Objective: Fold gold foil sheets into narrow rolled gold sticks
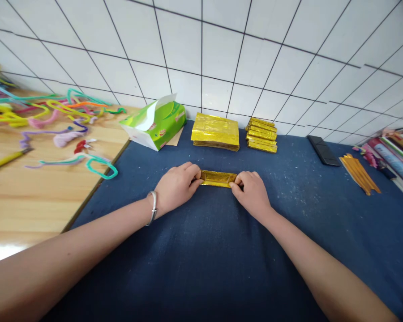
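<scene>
A narrow folded strip of gold foil paper [217, 179] lies crosswise on the dark blue cloth [201, 250]. My left hand [179, 185], with a silver bangle at the wrist, pinches its left end. At the right end, the thumb and fingers of my right hand [250, 192] are closed on the strip. Behind it sits a stack of flat gold sheets [215, 130]. To the right of that stack is a pile of narrow folded gold strips [261, 135].
A green tissue pack [161, 123] stands at the back left. Colourful pipe cleaners [63, 109] cover part of the wooden table [36, 197]. On the right are a black phone-like object [323, 150], more gold strips [360, 173] and books [398, 163]. A tiled wall [221, 58] rises behind.
</scene>
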Tool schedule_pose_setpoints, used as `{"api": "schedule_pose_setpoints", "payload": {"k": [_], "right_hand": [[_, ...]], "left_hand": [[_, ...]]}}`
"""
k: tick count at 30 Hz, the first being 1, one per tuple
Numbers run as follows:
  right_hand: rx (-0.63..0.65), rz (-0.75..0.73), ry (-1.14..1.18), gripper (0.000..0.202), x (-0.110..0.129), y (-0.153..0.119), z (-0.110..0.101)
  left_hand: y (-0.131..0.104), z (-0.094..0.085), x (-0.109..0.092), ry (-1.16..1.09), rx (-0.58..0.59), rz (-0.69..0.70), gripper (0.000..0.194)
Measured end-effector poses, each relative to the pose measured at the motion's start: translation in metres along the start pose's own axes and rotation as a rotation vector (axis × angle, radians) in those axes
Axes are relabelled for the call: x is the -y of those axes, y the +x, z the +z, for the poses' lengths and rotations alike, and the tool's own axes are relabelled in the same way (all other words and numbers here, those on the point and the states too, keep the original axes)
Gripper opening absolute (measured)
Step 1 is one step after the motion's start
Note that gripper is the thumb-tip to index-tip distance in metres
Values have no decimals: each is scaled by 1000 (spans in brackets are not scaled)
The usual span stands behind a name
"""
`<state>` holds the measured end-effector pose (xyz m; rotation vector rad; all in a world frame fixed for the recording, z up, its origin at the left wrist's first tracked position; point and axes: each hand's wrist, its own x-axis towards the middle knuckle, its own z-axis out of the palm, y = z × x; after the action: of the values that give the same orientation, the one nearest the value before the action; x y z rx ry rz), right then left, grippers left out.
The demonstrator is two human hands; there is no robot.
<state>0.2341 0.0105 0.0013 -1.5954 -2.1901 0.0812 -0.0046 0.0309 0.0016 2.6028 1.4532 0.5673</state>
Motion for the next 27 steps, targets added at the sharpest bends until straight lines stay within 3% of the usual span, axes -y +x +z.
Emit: {"api": "schedule_pose_setpoints", "payload": {"k": [5,9,17,27], "right_hand": [[-11,-28,-66,11,4,-2,-2],[-8,-145,-206,10,11,-6,-4],[101,-434,-368,34,17,-8,-13],[216,-396,-424,37,16,-13,-22]], "left_hand": [[-2,-1,-4,67,16,264,23],[-3,-5,-7,114,89,423,31],[-4,-9,-18,225,184,438,28],[-15,-23,-38,420,223,367,28]]}}
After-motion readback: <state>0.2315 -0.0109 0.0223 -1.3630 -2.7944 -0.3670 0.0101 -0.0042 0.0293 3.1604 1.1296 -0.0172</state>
